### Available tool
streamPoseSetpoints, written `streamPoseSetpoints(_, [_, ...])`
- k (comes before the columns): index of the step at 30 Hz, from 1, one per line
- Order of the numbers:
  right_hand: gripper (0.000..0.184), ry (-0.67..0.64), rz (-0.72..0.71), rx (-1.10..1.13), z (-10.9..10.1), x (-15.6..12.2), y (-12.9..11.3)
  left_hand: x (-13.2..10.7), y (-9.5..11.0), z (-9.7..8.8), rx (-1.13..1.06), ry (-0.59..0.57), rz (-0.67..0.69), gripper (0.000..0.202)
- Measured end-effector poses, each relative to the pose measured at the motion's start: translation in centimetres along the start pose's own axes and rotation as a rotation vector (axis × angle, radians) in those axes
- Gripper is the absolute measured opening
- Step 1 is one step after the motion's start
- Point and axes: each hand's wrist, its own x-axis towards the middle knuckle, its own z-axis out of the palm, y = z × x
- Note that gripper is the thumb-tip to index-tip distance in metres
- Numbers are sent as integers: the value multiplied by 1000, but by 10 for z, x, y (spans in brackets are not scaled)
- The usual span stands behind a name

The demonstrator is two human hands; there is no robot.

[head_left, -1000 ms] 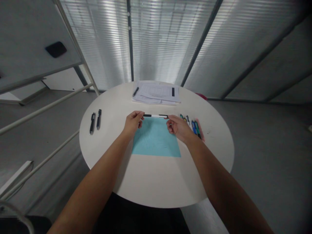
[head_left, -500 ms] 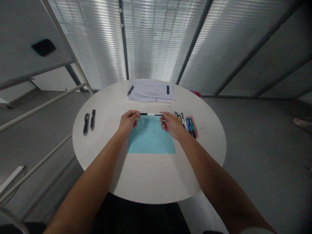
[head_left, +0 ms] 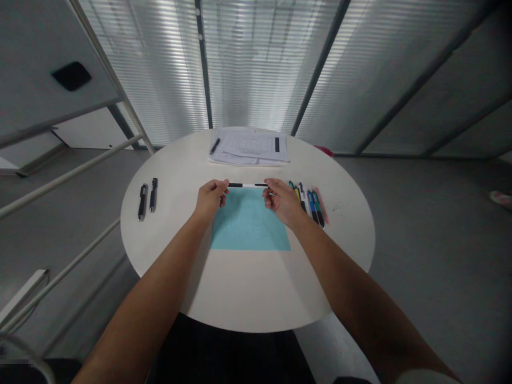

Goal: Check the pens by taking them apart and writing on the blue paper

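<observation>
A black-and-white pen (head_left: 248, 185) lies level between my two hands, above the far edge of a light-blue sheet of paper (head_left: 251, 226). My left hand (head_left: 211, 197) pinches its dark left end between thumb and fingertips. At the other end, my right hand (head_left: 282, 198) grips the pen the same way, its remaining fingers curled. Just right of that hand, several pens (head_left: 312, 205) with green, yellow, white and blue parts lie side by side, partly covered by my right wrist. A pink strip-like item (head_left: 322, 205) lies along their right side.
The round white table (head_left: 256, 293) carries a stack of printed papers (head_left: 248, 146) at its far side, with a dark pen (head_left: 215, 146) on top. Two black pens (head_left: 142, 202) lie at the left. A pale metal frame (head_left: 72, 169) stands left of the table.
Both hands keep the pen in nearly the same place over the sheet. The whole view has shifted slightly; nothing has been let go or taken up.
</observation>
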Motion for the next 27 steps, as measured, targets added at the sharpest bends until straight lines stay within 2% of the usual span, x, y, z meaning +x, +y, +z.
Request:
streamPoseSetpoints(12, [33,38,-66,-133,-1,-4,-4,-3,0,1,30,-38,6,36])
streamPoseSetpoints(19, [37,-5,-108,-180,-2,-1,2,0,-3,2,-38,-36,-6,42])
streamPoseSetpoints(27, [32,-10,-36,-251,-2,-2,3,-3,0,2,-1,-81,12,40])
